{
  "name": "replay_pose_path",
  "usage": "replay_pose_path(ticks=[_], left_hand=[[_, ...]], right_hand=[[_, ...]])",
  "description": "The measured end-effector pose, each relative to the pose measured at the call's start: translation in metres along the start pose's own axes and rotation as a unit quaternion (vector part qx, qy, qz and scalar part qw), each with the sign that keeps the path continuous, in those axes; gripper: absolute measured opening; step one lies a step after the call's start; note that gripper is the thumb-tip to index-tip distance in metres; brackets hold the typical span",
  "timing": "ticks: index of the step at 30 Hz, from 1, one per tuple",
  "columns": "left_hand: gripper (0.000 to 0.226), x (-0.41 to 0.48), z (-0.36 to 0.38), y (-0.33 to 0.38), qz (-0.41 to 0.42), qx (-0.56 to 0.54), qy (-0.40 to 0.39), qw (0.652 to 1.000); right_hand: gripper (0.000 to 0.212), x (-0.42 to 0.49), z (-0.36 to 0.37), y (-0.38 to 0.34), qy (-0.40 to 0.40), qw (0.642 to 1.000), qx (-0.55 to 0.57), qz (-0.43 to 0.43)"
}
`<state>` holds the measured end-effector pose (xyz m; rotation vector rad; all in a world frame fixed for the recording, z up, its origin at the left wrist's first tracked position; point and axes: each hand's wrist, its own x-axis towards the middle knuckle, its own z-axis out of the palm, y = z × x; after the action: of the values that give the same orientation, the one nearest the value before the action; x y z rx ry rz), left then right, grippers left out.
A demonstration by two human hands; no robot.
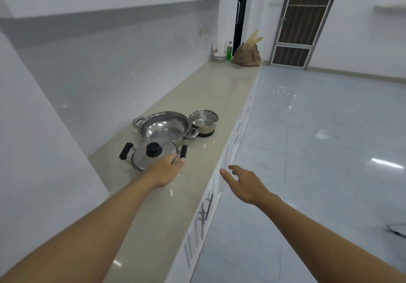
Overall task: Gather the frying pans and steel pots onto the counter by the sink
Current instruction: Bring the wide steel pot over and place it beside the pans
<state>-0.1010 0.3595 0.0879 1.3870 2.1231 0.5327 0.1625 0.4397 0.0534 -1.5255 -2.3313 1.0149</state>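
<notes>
No legible text anywhere I look. The green bottle (pixel 229 52) at the counter's far end carries a label too small to read; the steel pots bear no readable marks.

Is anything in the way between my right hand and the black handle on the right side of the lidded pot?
Nothing visible blocks it. The right hand hangs open off the counter edge; bare counter lies between it and the handle. The left hand rests at the lidded pot, just beside that handle.
</notes>
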Motion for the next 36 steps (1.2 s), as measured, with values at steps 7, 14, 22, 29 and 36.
replay_pose_path(ticks=[7, 14, 22, 29, 36], left_hand=[[0.052, 0.064, -0.027, -0.013, 0.002, -0.002, 0.023, 1.0], [0.056, 0.119, -0.044, -0.036, -0.034, 0.02, 0.045, 0.998], [0.063, 0.193, -0.054, -0.032, -0.085, -0.013, 0.082, 0.993], [0.059, 0.248, -0.047, -0.035, -0.132, -0.04, 0.1, 0.985], [0.054, 0.291, -0.057, -0.058, -0.155, -0.01, 0.117, 0.981]], right_hand=[[0.085, 0.075, 0.0, -0.028, -0.006, 1.0, 0.003, -0.012], [0.08, 0.161, -0.004, -0.042, -0.019, 0.999, -0.003, -0.046], [0.062, 0.269, -0.023, -0.037, -0.074, 0.991, 0.001, -0.112], [0.057, 0.338, -0.019, -0.025, -0.124, 0.983, -0.005, -0.134], [0.05, 0.38, 0.005, -0.024, -0.148, 0.983, 0.021, -0.108]])
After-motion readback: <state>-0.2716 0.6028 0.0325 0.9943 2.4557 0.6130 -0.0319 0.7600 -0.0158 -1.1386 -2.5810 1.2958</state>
